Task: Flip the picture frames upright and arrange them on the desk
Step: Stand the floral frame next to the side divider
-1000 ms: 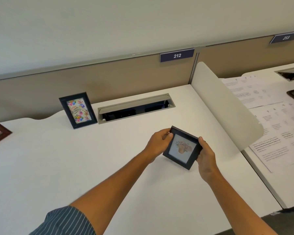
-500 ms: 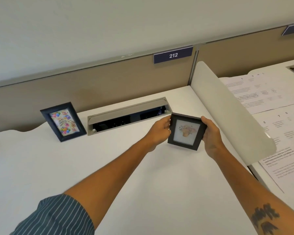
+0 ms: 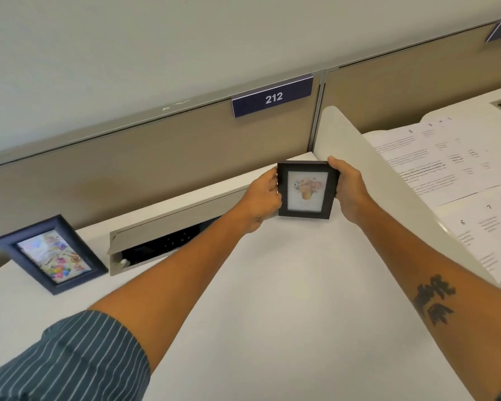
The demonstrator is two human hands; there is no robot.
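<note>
Black picture frame [image 3: 306, 190] upright at bench [image 3: 272, 285] back right corner, left hand [image 3: 262, 195] and right hand [image 3: 349, 189] pinching its side edges. Looks light, rigid (glazed front probably fragile); side rails suit the grip.

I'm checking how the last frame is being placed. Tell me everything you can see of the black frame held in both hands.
The black frame is small and rectangular, in portrait pose, with a wide dark matte border, likely wood or plastic. Its pale picture shows flowers in an orange pot. It faces the camera, upright, near the desk's back right corner beside the white divider. The left hand and right hand each grip one side edge. Whether its base touches the desk cannot be told.
</note>
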